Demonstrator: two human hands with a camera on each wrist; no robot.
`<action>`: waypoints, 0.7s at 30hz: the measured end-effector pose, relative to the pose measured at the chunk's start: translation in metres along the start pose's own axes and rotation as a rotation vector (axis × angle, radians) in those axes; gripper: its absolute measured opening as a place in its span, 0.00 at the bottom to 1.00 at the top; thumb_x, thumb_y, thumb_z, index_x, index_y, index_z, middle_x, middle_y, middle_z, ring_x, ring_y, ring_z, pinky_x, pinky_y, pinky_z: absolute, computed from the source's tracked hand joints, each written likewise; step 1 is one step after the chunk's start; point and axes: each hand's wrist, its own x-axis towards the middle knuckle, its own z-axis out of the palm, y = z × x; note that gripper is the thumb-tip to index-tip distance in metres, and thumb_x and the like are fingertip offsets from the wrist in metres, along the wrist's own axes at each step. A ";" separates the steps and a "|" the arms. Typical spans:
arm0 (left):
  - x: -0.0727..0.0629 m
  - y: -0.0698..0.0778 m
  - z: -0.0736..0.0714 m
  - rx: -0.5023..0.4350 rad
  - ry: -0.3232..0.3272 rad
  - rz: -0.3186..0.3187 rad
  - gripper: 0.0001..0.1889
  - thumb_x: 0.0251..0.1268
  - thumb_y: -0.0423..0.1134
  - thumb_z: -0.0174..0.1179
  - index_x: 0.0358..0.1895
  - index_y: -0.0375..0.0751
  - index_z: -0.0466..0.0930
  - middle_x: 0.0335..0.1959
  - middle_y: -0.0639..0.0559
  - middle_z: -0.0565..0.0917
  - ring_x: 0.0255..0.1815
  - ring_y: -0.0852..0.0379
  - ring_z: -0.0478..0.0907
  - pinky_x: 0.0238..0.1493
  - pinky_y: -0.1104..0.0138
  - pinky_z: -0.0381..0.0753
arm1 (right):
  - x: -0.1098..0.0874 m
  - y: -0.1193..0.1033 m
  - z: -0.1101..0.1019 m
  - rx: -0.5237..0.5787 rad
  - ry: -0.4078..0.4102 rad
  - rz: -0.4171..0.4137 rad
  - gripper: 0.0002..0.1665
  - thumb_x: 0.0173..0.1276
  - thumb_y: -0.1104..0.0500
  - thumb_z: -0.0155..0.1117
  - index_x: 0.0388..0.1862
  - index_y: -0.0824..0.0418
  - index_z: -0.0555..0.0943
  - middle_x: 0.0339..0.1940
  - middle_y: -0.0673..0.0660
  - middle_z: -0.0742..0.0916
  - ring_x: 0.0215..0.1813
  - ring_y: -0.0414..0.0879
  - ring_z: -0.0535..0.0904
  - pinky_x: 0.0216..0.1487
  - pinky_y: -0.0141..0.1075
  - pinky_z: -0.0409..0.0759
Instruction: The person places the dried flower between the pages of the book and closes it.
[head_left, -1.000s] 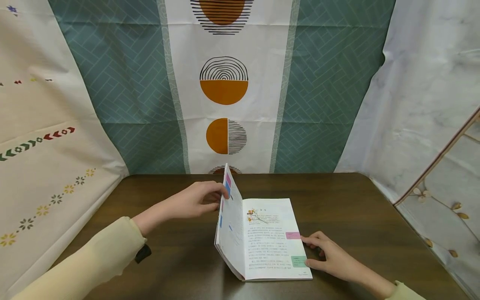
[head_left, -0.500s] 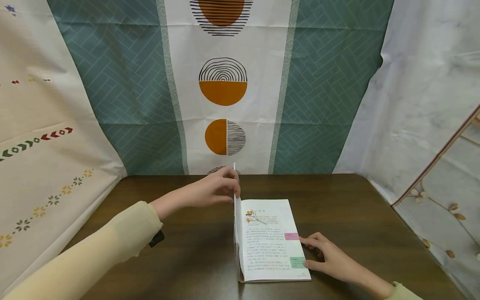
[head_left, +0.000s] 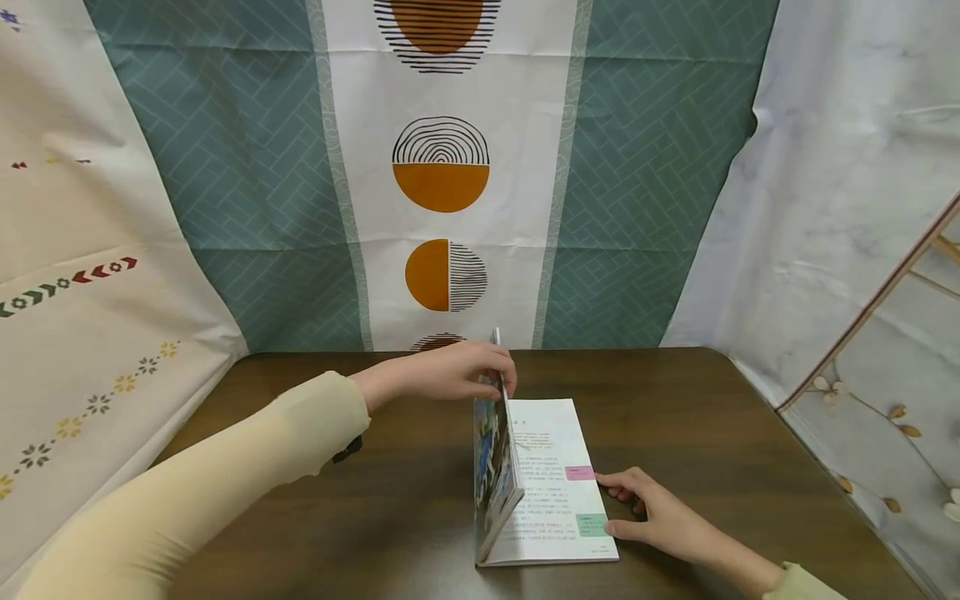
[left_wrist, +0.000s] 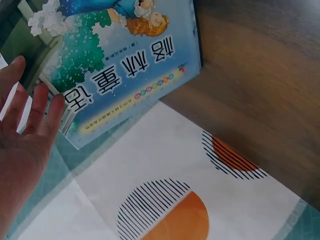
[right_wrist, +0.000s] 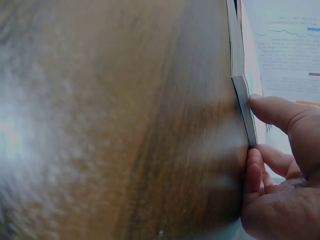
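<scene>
An open book [head_left: 551, 517] lies on the table, its right page flat and printed with text. The left part, cover and pages, stands steeply and leans over that page. At the top edge of this raised part my left hand [head_left: 468, 371] grips it between thumb and fingers. A blue illustrated cover [left_wrist: 125, 65] fills much of the left wrist view. My right hand [head_left: 660, 517] holds the book's right edge, index finger by the pink tab [head_left: 579, 473] and thumb by the green tab [head_left: 591, 525]. The right wrist view shows thumb and fingers at the page edges [right_wrist: 245, 107].
The dark wooden table [head_left: 360, 533] surrounds the book. A patterned cloth [head_left: 442, 275] hangs along the back edge, with a cream cloth [head_left: 90, 333] on the left and a pale marbled cloth [head_left: 840, 208] on the right.
My left hand has moved to the right, swinging the raised left part of the book past upright and over the right page. The right hand stays at the right edge.
</scene>
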 end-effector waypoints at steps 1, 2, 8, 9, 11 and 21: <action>0.003 0.001 0.001 0.002 -0.011 0.003 0.05 0.68 0.36 0.62 0.43 0.50 0.81 0.44 0.58 0.81 0.45 0.64 0.74 0.51 0.71 0.78 | 0.000 0.000 0.000 0.002 -0.001 0.004 0.37 0.64 0.47 0.70 0.68 0.60 0.73 0.50 0.55 0.76 0.47 0.35 0.67 0.40 0.28 0.69; 0.007 0.001 0.002 0.001 -0.019 0.009 0.05 0.69 0.35 0.61 0.43 0.49 0.82 0.45 0.57 0.81 0.46 0.63 0.75 0.52 0.72 0.78 | 0.001 0.000 0.001 0.003 0.000 0.004 0.37 0.64 0.47 0.70 0.68 0.60 0.73 0.50 0.55 0.76 0.46 0.35 0.67 0.40 0.28 0.69; 0.030 0.001 0.012 -0.003 -0.063 0.050 0.06 0.70 0.36 0.60 0.46 0.45 0.82 0.46 0.54 0.80 0.48 0.61 0.75 0.55 0.71 0.78 | 0.001 -0.001 0.005 -0.013 0.039 -0.022 0.36 0.63 0.48 0.71 0.66 0.62 0.75 0.46 0.54 0.76 0.44 0.34 0.67 0.38 0.28 0.69; 0.033 0.001 0.014 -0.005 -0.070 0.053 0.06 0.70 0.37 0.60 0.47 0.45 0.82 0.46 0.54 0.79 0.48 0.61 0.75 0.55 0.70 0.78 | 0.000 -0.002 0.005 -0.013 0.044 -0.026 0.35 0.63 0.48 0.71 0.66 0.63 0.75 0.46 0.54 0.76 0.44 0.34 0.67 0.37 0.28 0.69; 0.040 0.000 0.020 -0.014 -0.082 0.058 0.07 0.71 0.37 0.60 0.47 0.44 0.82 0.47 0.53 0.79 0.48 0.60 0.74 0.55 0.68 0.78 | 0.000 -0.002 0.007 -0.009 0.052 -0.029 0.35 0.63 0.49 0.71 0.66 0.63 0.75 0.45 0.54 0.76 0.43 0.34 0.67 0.37 0.28 0.69; 0.079 -0.003 0.052 0.012 -0.121 0.086 0.07 0.71 0.40 0.59 0.48 0.49 0.82 0.51 0.54 0.79 0.49 0.60 0.69 0.55 0.69 0.72 | -0.003 -0.003 0.006 0.029 0.039 0.023 0.36 0.65 0.49 0.69 0.68 0.63 0.73 0.48 0.57 0.76 0.43 0.32 0.67 0.35 0.29 0.68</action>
